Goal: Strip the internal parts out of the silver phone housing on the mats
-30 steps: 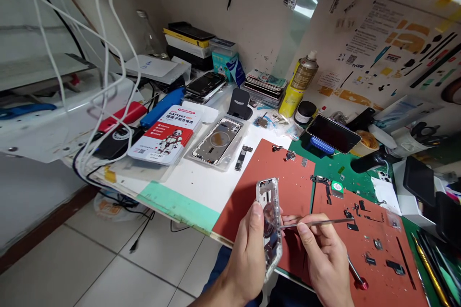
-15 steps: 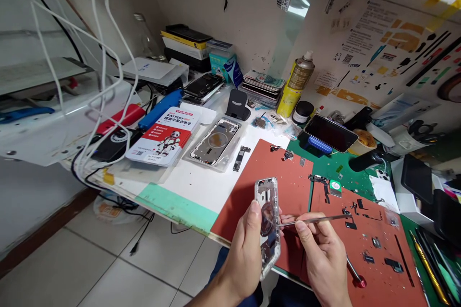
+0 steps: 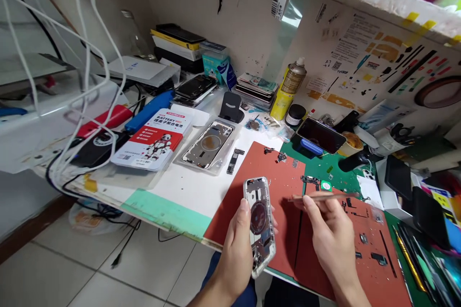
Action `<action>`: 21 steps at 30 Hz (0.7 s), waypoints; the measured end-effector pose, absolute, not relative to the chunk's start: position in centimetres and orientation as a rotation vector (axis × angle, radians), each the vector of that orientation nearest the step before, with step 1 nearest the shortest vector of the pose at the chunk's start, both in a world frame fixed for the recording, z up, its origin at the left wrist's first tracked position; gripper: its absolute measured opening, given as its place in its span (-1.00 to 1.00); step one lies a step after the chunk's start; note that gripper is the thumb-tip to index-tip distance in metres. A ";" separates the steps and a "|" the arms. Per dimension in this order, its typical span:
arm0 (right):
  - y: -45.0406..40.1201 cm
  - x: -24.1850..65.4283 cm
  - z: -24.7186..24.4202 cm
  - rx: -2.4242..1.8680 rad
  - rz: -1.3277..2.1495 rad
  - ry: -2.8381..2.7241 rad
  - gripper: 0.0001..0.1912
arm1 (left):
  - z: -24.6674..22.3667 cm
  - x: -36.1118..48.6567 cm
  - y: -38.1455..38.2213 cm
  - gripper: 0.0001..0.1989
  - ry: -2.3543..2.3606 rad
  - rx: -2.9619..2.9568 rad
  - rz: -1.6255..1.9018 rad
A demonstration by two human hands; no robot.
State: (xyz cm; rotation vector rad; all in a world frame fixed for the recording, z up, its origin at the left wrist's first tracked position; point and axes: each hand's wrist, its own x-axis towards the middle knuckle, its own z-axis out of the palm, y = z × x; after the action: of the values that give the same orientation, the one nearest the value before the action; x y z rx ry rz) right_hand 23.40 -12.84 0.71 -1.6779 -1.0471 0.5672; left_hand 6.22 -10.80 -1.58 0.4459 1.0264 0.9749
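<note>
My left hand [image 3: 236, 249] is wrapped around a gutted phone housing [image 3: 260, 216] and holds it tilted over the front edge of the red-brown mat [image 3: 284, 249]. The housing's inner side shows a round coil and several bare metal patches. My right hand [image 3: 333, 230] pinches a thin, slender metal tool [image 3: 327, 196], slightly blurred, that lies almost level above the mat. Its tip is apart from the housing, to the right of it. Small phone parts [image 3: 378, 259] lie on the mat beside my right hand.
A second phone housing [image 3: 209, 144] lies in a clear tray, next to a battery box [image 3: 153, 139]. Behind the mat stand a spray can [image 3: 289, 88] and a propped phone [image 3: 321, 134]. White cables [image 3: 86, 57] hang at left. Pens and tools [image 3: 410, 261] lie at right.
The tool in my right hand has come away from the housing's side edge and risen, turning more level. My left hand still holds the housing. The view has swung slightly right.
</note>
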 end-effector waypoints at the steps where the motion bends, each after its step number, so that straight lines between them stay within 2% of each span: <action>1: -12.2 23.6 0.9 -1.740 0.515 -1.093 -0.64 | -1.7 6.2 -10.8 -0.32 1.029 0.440 0.983; 4: -10.7 23.9 1.0 -1.828 0.463 -1.214 -0.59 | -1.8 6.1 -10.7 -0.33 1.042 0.427 0.996; 12: -10.7 23.6 1.1 -1.880 0.458 -1.268 -0.64 | -2.0 6.3 -10.7 -0.31 0.987 0.450 0.985; 21: -16.2 21.8 1.5 -1.589 0.544 -0.845 -0.71 | -1.2 6.1 -10.3 -0.26 0.897 0.353 0.933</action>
State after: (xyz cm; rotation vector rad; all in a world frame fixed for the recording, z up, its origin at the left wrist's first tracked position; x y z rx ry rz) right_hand 21.84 -16.23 1.54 -1.5894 -0.8447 0.5440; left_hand 6.09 -10.30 -1.16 0.3533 0.8970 0.9332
